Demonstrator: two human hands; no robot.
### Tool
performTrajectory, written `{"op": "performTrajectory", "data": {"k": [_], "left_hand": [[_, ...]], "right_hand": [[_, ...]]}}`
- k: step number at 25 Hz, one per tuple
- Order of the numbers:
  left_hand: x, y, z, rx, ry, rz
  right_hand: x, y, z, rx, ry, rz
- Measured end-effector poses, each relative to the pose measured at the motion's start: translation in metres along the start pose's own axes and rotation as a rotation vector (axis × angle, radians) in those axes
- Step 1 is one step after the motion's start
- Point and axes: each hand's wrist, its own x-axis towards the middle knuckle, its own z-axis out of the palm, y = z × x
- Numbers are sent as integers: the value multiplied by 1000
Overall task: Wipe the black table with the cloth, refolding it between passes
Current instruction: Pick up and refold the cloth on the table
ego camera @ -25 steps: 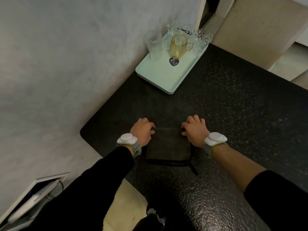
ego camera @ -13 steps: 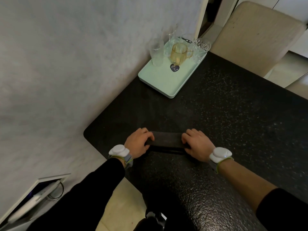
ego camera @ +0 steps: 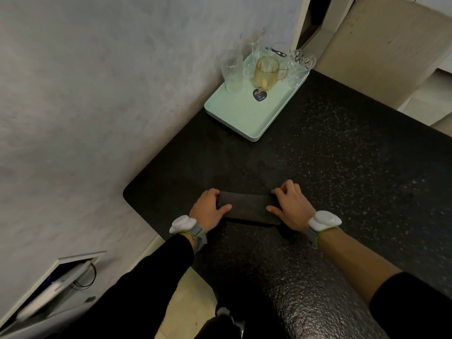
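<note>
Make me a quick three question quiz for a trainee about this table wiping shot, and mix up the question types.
1. True or false: the dark folded cloth lies flat on the speckled black table, with the left hand and the right hand on its two ends.
2. Which piece on the pale green rectangular tray is tinted? A) the amber glass mug B) the clear tall glass C) the clear cut-glass piece
3. Fill in: the tray sits in the table's far corner beside the ____.

Key
1. True
2. A
3. grey wall
</note>
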Motion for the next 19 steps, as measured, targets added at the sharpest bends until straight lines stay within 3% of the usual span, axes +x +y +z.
{"op": "performTrajectory", "data": {"k": [8,12,19], "left_hand": [[4,9,-16,-48,-52,-50],[24,18,-56,-157,-53,-20],[115,21,-130,-228,105,105]], "right_hand": [[3,-13,-12,89,-33,-65],[20,-31,-35,479,-2,87],[103,-74,-48,1069,320,366]]}}
